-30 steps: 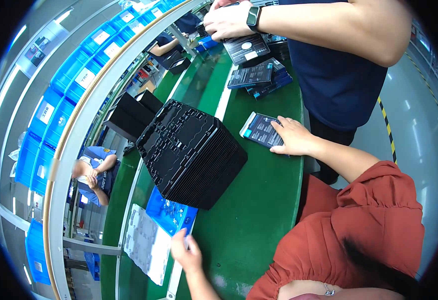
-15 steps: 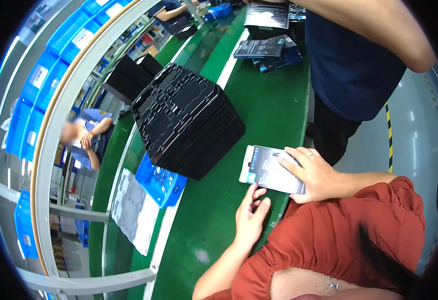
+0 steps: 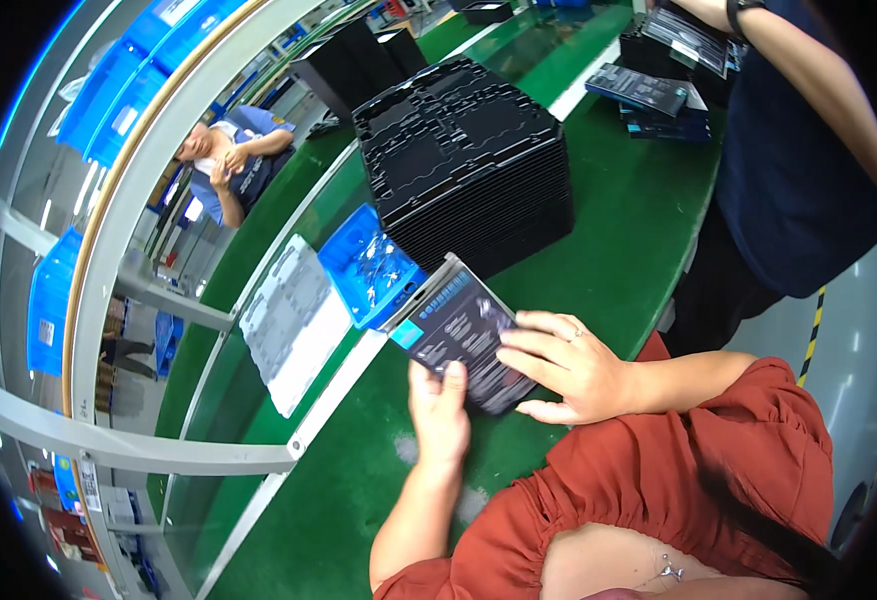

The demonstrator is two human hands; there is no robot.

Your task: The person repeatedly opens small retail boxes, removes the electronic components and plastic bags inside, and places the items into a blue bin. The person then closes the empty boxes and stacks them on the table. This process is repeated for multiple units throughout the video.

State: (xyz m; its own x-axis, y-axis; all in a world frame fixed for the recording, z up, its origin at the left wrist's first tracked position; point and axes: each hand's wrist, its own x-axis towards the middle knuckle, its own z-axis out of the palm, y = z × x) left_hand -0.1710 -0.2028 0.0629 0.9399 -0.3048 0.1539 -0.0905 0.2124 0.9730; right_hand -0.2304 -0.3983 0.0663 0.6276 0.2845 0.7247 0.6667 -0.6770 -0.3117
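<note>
Above the green bench (image 3: 613, 235), the stack of black trays (image 3: 473, 170) stands just beyond your hands, so a forward push could jostle it. The blue bin (image 3: 383, 305) looks very near the far end of the dark flat box (image 3: 468, 340) — swing that end carelessly and the bin might shift; whether they touch, you cannot tell. Your right hand (image 3: 570, 368) is clamped on the box's right side, your left hand (image 3: 440, 405) on its lower left edge; uneven grips could twist it loose. Half a second ago, the box was well apart from the bin, your left hand only reaching its corner.
</note>
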